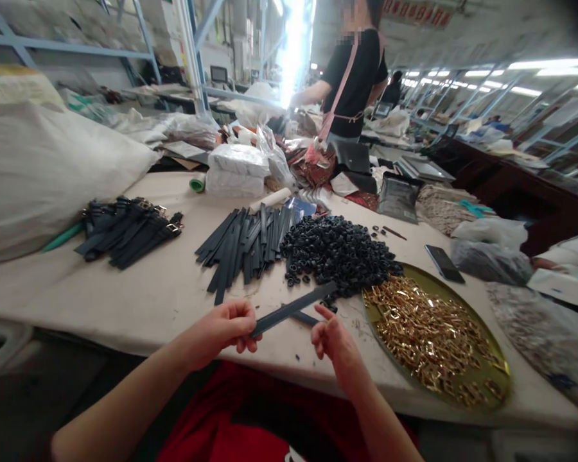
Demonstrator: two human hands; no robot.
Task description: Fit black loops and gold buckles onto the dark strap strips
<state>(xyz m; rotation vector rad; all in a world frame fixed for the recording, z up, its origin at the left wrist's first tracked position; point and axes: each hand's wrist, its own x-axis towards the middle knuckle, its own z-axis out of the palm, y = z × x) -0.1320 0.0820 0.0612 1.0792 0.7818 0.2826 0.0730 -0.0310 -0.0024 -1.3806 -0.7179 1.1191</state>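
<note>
My left hand [236, 324] is closed, thumb and fingers pinching one end of a flat dark leather strap [296, 307]. The strap slants up to the right above the table. Just right of it is my right hand [331, 333], index finger stretched out and the other fingers partly curled; I make out nothing in its grasp. Under the held strap, a second dark strip [304, 317] reaches close to the right fingers. Beyond the hands lie a fan of loose dark straps [245, 244] and a heap of small black loops [340, 253].
A golden tray [498, 385] full of gold buckles [428, 333] stands at the right. Behind it lies a phone [444, 264]. Straps with buckles [130, 231] are piled at the left beside a big white sack [52, 173]. A person [351, 77] stands across the table.
</note>
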